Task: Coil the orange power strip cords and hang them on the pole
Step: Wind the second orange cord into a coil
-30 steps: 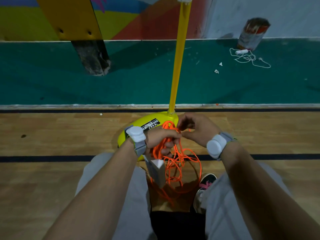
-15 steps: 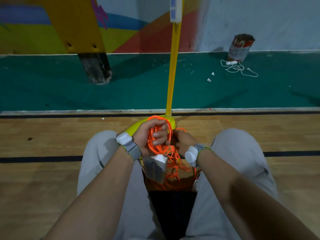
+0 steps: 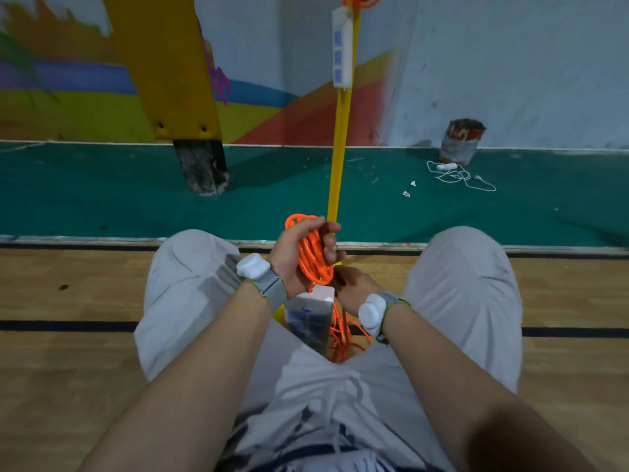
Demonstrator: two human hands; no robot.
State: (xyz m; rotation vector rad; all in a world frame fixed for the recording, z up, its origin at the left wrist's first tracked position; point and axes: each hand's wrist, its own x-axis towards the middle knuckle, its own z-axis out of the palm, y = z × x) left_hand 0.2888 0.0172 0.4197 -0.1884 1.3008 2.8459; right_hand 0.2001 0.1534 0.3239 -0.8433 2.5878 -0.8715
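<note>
The person has both knees wide apart in grey trousers (image 3: 190, 301), and the work goes on between them, dead ahead at twelve o'clock. The left hand (image 3: 289, 248) is raised with its fingers curled tight round a bundle of orange cord (image 3: 311, 258), the loops gathered in the palm and a bend of them standing out above the hand at eleven o'clock. Under that hand hangs the cord's white power strip (image 3: 309, 311), blue sockets showing, with loose orange strands trailing down at its three o'clock. The right hand (image 3: 355, 286) sits at four o'clock of the left, just below it and up against the bottom of the bundle. Its fingers are tucked out of sight behind the cord, so I cannot tell whether it pinches anything. Each wrist wears a grey band with a white pod (image 3: 253, 267).

Straight behind the hands the yellow pole (image 3: 340, 148) rises from the floor. High on it, at twelve o'clock, a second strip (image 3: 342, 49) hangs flat against it, with a hung coil (image 3: 362, 0) of orange bunched at the very top. Out at two o'clock on the green floor (image 3: 102, 199) a dented paint can (image 3: 461, 141) stands by the wall, a tangle of white cable (image 3: 456, 173) just in front of it. At ten o'clock a slanted yellow board (image 3: 170, 63) meets the floor on a dark stub
</note>
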